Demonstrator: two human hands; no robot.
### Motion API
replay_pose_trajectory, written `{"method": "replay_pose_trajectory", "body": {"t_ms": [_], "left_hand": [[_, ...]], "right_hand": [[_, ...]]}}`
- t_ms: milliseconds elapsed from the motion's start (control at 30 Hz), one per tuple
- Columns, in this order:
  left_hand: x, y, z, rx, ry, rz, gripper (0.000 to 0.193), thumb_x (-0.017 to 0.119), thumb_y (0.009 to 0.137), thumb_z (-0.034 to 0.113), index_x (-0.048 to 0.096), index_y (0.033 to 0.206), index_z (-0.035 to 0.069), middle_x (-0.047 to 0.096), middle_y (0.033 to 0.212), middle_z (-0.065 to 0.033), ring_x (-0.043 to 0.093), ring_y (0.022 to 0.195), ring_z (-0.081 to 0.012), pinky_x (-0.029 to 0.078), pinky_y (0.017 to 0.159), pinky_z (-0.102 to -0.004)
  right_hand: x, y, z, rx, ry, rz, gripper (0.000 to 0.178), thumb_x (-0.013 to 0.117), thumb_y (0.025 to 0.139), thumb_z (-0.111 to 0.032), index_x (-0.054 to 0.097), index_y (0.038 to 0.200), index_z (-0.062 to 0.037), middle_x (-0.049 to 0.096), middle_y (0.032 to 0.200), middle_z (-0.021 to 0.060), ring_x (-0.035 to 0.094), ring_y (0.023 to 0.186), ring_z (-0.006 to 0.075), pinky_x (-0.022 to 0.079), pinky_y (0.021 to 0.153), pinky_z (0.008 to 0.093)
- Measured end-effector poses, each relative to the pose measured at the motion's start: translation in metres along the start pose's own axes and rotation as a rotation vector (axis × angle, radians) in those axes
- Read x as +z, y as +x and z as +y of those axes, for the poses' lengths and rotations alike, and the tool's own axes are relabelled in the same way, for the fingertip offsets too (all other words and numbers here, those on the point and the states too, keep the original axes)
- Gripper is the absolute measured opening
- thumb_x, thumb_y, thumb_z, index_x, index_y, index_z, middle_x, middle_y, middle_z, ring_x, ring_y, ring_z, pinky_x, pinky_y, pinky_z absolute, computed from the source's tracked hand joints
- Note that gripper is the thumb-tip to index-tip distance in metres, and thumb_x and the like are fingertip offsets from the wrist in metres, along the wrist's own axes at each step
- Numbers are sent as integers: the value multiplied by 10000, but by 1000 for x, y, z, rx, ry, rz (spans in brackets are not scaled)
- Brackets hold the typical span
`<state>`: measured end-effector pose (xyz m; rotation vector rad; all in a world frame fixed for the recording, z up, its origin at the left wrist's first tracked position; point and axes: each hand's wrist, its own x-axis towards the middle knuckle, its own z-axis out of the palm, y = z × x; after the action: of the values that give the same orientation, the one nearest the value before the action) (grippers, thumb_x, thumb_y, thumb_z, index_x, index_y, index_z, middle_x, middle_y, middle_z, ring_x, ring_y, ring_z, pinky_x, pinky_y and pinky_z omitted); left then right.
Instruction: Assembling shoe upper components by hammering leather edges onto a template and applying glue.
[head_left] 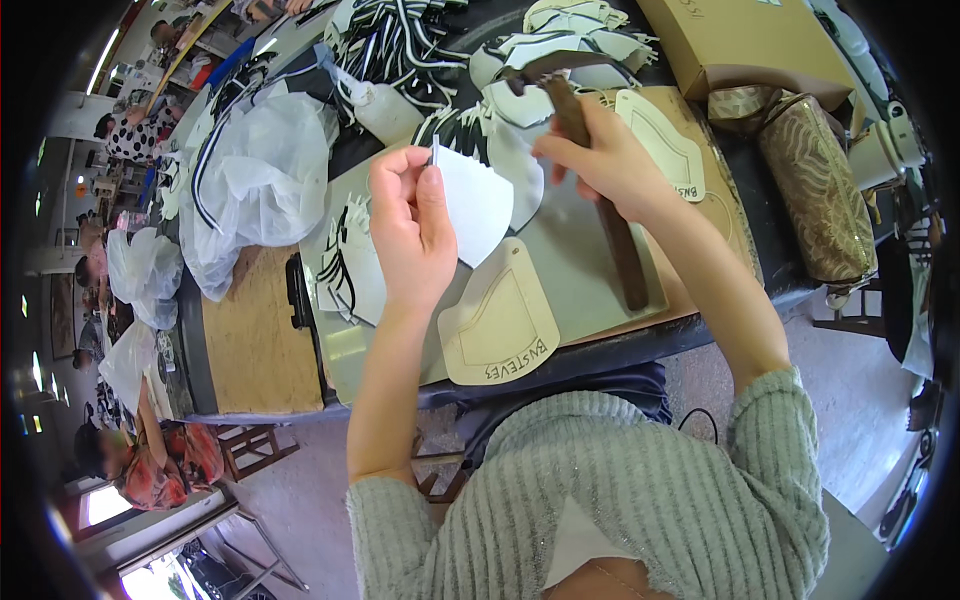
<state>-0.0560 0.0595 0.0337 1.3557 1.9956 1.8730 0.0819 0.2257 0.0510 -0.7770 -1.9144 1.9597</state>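
In my right hand (618,165) is a hammer (624,258), gripped by its wooden handle. Its dark metal head points to the far side and the handle slants down toward me. My left hand (412,240) pinches the edge of a white cut piece (478,200), thumb against fingers, with the piece raised over the work board (600,290). Just right of my left wrist lies a cream pattern template (500,330) with a curved edge and handwriting. A similar template (660,140) rests beyond my right hand. White pieces with black strips (355,270) are piled left of my left hand.
A white squeeze bottle (385,112) lies behind my left hand, beside a clear plastic bag (265,180). Striped strips (400,40) are heaped at the back. A cardboard box (760,45) and patterned pouch (818,190) occupy the right side. Another person (170,465) is at far left.
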Motion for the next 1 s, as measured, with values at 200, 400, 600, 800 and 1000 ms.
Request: {"method": "replay_pose_trajectory", "body": {"t_ms": [200, 400, 600, 800, 1000], "left_hand": [[-36, -31, 23, -257, -5, -310, 366, 505, 920, -30, 424, 1274, 15, 483, 813, -4, 427, 649, -40, 345, 571, -191], [-40, -60, 33, -502, -185, -609, 644, 579, 850, -68, 304, 1421, 39, 554, 939, -57, 585, 791, -87, 468, 733, -215], [-42, -58, 26, -513, -139, -597, 675, 603, 839, -72, 303, 1435, 28, 621, 891, -58, 586, 777, -88, 473, 729, -227], [-47, -60, 29, -627, -248, -647, 657, 614, 842, -56, 323, 1425, 28, 614, 886, -50, 570, 785, -76, 457, 741, -211], [-44, -66, 24, -569, -137, -629, 626, 617, 833, -51, 356, 1396, 31, 618, 864, -52, 583, 763, -85, 476, 714, -223]], "right_hand": [[14, -92, 24, 98, -2, -169, 202, 650, 866, -91, 472, 938, -29, 610, 804, 52, 596, 607, 78, 419, 476, 195], [30, -104, 43, 97, -9, -208, 303, 675, 830, -34, 443, 1015, 29, 600, 879, 74, 643, 741, 109, 529, 681, 245], [30, -105, 42, 97, -125, -225, 331, 664, 810, 10, 441, 1054, 31, 601, 898, 82, 668, 754, 119, 534, 689, 233], [32, -104, 44, 133, -48, -221, 348, 674, 804, 5, 446, 1066, 36, 591, 913, 84, 667, 755, 112, 532, 681, 232], [33, -106, 43, 105, -122, -209, 347, 690, 787, 4, 456, 1043, 25, 598, 892, 72, 643, 728, 87, 507, 673, 223]]}}
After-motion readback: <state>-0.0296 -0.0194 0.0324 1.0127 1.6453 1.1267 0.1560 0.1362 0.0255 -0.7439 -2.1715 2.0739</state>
